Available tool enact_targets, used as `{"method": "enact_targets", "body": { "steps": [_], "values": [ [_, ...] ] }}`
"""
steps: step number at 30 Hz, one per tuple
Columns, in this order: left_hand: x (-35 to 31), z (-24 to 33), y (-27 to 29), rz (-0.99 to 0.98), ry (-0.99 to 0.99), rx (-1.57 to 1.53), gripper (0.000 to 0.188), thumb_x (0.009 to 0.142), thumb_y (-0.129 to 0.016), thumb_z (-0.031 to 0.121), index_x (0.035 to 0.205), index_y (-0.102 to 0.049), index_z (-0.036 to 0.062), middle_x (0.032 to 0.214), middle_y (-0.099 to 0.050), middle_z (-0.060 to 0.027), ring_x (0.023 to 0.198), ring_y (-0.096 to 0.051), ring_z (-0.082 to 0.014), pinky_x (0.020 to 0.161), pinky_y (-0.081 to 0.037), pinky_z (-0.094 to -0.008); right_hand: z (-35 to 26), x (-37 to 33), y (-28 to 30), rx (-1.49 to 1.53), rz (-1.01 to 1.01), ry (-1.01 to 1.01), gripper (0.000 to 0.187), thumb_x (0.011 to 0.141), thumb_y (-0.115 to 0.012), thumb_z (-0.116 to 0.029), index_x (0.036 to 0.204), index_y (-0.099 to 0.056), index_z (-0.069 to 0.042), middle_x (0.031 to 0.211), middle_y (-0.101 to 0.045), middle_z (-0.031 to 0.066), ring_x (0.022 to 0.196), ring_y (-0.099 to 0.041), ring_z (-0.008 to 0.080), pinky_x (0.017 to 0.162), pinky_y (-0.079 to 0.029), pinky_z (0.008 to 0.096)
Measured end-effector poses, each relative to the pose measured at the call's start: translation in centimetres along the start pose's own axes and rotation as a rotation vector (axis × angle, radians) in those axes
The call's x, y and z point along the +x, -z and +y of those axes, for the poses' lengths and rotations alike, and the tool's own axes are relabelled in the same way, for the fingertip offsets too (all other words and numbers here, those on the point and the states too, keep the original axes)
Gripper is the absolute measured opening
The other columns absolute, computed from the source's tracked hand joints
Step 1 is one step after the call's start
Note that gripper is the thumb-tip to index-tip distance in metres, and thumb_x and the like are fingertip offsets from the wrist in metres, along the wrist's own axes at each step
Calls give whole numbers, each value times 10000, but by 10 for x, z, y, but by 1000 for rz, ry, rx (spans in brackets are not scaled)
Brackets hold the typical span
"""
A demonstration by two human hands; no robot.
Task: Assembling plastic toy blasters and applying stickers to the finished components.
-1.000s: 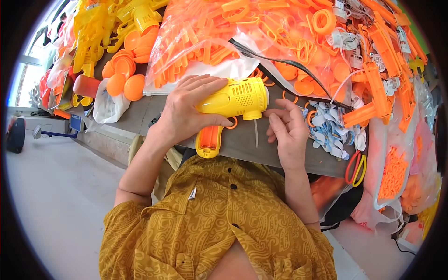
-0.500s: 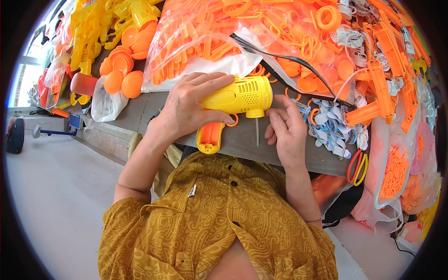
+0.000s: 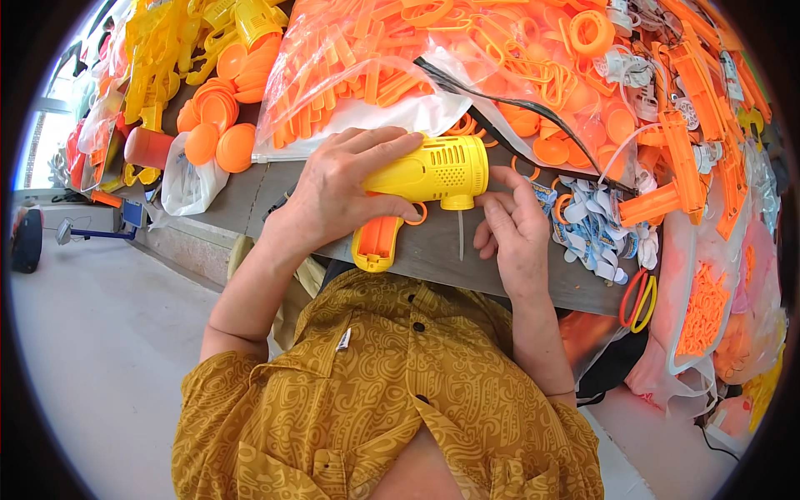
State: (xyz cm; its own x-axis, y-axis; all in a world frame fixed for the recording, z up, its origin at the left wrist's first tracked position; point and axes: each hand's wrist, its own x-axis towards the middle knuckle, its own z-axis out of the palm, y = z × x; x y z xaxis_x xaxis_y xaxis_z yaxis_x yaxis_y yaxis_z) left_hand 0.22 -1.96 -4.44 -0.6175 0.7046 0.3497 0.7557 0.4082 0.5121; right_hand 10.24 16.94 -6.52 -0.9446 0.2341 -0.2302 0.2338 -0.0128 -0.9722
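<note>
My left hand is wrapped round the rear of a yellow plastic toy bubble gun, which lies sideways with its vented barrel pointing right. Its grip hangs down, showing an orange inside. From the short round neck under the barrel, a thin clear tube dangles. At the front rim, my right hand has its index finger and thumb against the toy's end, the other fingers curled. Whether a small part sits between those fingers is hidden. Behind the grip an orange ring lies on the grey table.
A clear bag of orange parts fills the far side. Orange cups and yellow gun shells lie left. To the right are white-blue pieces, orange assemblies with wires and red-yellow-handled scissors at the table edge.
Both hands and the toy bubble gun have shifted very slightly to the right in the picture. The hold looks the same.
</note>
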Motion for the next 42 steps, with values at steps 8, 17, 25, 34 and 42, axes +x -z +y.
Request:
{"method": "enact_targets", "body": {
  "steps": [8, 17, 25, 34, 42],
  "values": [
    [-6, -2, -4, 32, -1, -58, 642, 556, -760, 262, 1117, -545, 36, 1058, -555, -136, 904, -543, -296, 779, -449, -361, -2, -2, -12, 564, 10, -123, 389, 825, -500, -57, 1188, -365, -21, 827, -531, 66, 449, -435, 66, 355, -368, 185],
    [-15, -2, -9, 82, 20, -64, 666, 557, -763, 281, 1143, -537, 61, 1081, -540, -143, 920, -536, -297, 789, -449, -362, -2, 1, -29, 408, 7, -19, 502, 808, -548, -46, 1240, -294, -16, 914, -560, 116, 425, -376, 34, 326, -329, 164],
    [-22, -3, 5, 52, -13, -124, 697, 621, -757, 291, 1208, -472, 46, 1121, -518, -151, 960, -531, -303, 817, -440, -363, -11, -10, -32, 384, 39, 68, 556, 770, -534, 29, 1262, -279, -19, 1006, -560, 146, 437, -389, 24, 327, -259, 150],
    [-3, 13, 46, -387, 180, -657, 743, 485, -825, 239, 1095, -485, -14, 940, -602, -119, 859, -580, -183, 767, -453, -297, -40, -45, -21, 204, -148, 437, 771, 698, -580, 137, 1322, -158, -23, 1101, -519, 185, 896, -581, 206, 720, -476, 271],
    [-24, 14, 37, -182, 98, -633, 613, 486, -800, 206, 995, -526, 3, 856, -612, -84, 756, -605, -180, 692, -474, -287, -40, -38, -13, 30, -335, 593, 732, 709, -652, 52, 1297, -216, 30, 1043, -568, 150, 616, -513, 35, 468, -392, 165]
  ]
}}
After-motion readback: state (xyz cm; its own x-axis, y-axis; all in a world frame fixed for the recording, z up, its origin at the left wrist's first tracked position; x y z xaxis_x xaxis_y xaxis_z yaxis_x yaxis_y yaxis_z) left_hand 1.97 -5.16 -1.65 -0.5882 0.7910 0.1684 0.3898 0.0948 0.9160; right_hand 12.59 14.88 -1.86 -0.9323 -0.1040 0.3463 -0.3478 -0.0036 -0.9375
